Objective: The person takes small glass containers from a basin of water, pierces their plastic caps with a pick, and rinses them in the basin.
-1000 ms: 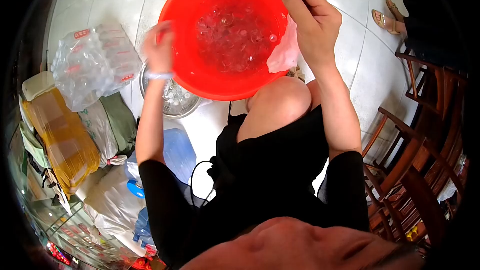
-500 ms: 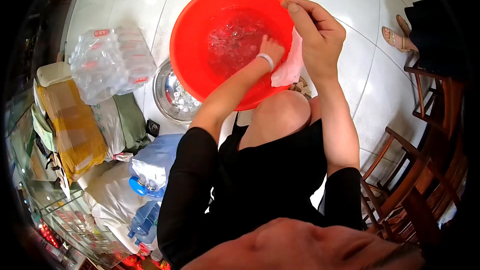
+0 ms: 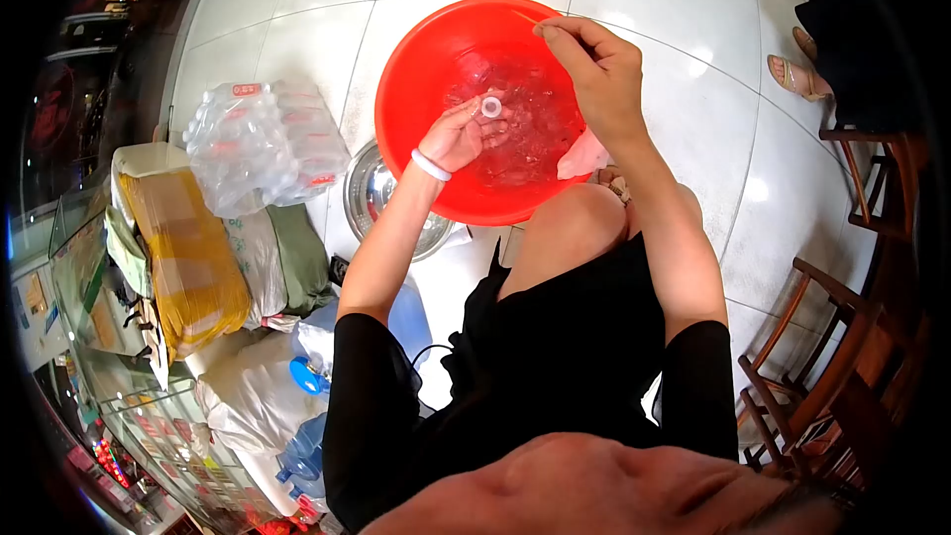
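Over the large red basin (image 3: 394,89), my left hand (image 3: 456,139) is palm up with a small whitish ring-shaped piece (image 3: 491,107) held at its fingertips. Its round opening faces up toward me. Water and many small clear pieces (image 3: 525,154) lie in the basin below. My right hand (image 3: 606,67) is raised at the basin's right rim, thumb and forefinger pinched on a thin stick (image 3: 525,19). Just below my right wrist, a pink cloth-like item (image 3: 582,157) hangs over the rim. A steel bowl (image 3: 369,193) stands left of the basin, partly behind my left forearm.
Shrink-wrapped plastic bottles (image 3: 263,144) stand on the tiled floor at left. Near them are a yellow-taped box (image 3: 193,258), sacks (image 3: 297,258) and a blue water jug (image 3: 404,322). Wooden chairs (image 3: 802,337) are at right, where another person's sandalled foot (image 3: 795,77) shows.
My left hand has come up out of the water, turned palm up, and now holds the ring-shaped piece. My right hand keeps its pinch. The view has shifted slightly.
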`<state>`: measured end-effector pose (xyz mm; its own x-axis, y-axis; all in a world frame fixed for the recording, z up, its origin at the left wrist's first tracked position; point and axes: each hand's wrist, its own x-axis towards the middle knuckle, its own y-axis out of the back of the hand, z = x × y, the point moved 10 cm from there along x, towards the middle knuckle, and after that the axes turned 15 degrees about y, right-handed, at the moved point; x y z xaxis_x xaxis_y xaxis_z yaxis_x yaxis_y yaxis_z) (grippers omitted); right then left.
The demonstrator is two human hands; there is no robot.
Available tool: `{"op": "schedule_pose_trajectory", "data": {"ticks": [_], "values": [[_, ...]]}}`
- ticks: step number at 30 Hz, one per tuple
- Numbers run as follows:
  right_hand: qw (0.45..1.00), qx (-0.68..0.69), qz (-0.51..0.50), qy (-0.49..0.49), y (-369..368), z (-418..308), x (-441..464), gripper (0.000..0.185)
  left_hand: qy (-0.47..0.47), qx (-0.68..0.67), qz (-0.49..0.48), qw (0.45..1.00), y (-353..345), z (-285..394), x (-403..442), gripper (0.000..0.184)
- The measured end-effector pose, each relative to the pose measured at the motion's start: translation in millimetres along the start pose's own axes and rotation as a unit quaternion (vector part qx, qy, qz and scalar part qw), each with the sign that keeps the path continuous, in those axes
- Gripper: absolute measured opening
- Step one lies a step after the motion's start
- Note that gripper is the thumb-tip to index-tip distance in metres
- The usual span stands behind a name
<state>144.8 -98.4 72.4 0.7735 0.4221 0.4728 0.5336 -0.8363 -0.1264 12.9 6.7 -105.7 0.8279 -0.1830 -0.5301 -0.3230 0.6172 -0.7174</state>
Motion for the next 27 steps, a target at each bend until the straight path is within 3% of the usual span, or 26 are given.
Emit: {"op": "schedule_pose_trajectory", "data": {"ticks": [10,12,14,15,17,18,20,21,23,24,25,27], "values": [[1.0,0.013,0.004,0.001,3.8,-0.5,0.2,0.015,-0.004,-0.015,-0.052,0.999,-16.6,-0.4,-11.1,0.043],[0.999,0.011,-0.022,-0.038,2.3,1.8,-0.7,0.016,0.003,-0.032,-0.046,0.998,-7.6,-1.5,-2.4,0.041],[0.999,0.002,-0.025,-0.045,4.2,1.4,-0.5,0.015,-0.055,0.107,0.191,0.974,52.8,12.2,2.3,0.034],[0.999,-0.002,-0.031,-0.045,3.2,1.4,-0.1,0.015,-0.052,0.105,0.191,0.975,71.5,10.1,11.2,0.034],[0.999,0.005,-0.015,-0.029,4.2,-1.0,2.1,0.016,-0.034,0.153,0.338,0.928,131.1,9.8,18.3,0.03],[1.0,0.013,-0.001,-0.012,5.5,-4.3,3.3,0.016,-0.032,0.153,0.338,0.928,136.0,8.1,24.9,0.03],[1.0,0.016,-0.001,-0.006,3.3,-5.0,3.3,0.016,0.006,0.44,0.428,0.789,140.4,14.0,36.7,0.033],[1.0,0.02,0.0,0.002,2.9,-6.5,3.3,0.016,0.008,0.441,0.426,0.79,148.1,11.0,47.7,0.033],[1.0,0.015,-0.007,-0.007,2.1,-5.6,3.3,0.015,0.114,0.681,0.498,0.525,165.5,7.9,63.5,0.032],[1.0,0.012,-0.017,-0.014,0.5,-4.2,3.2,0.015,0.185,0.736,0.471,0.45,172.7,-5.9,70.5,0.028],[1.0,0.01,-0.018,-0.015,0.1,-3.8,3.1,0.015,0.185,0.735,0.47,0.452,157.2,-8.1,69.4,0.028],[1.0,0.009,-0.012,-0.005,2.3,-4.6,4.6,0.015,0.198,0.809,0.381,0.401,123.6,-22.4,79.9,0.025]]}}
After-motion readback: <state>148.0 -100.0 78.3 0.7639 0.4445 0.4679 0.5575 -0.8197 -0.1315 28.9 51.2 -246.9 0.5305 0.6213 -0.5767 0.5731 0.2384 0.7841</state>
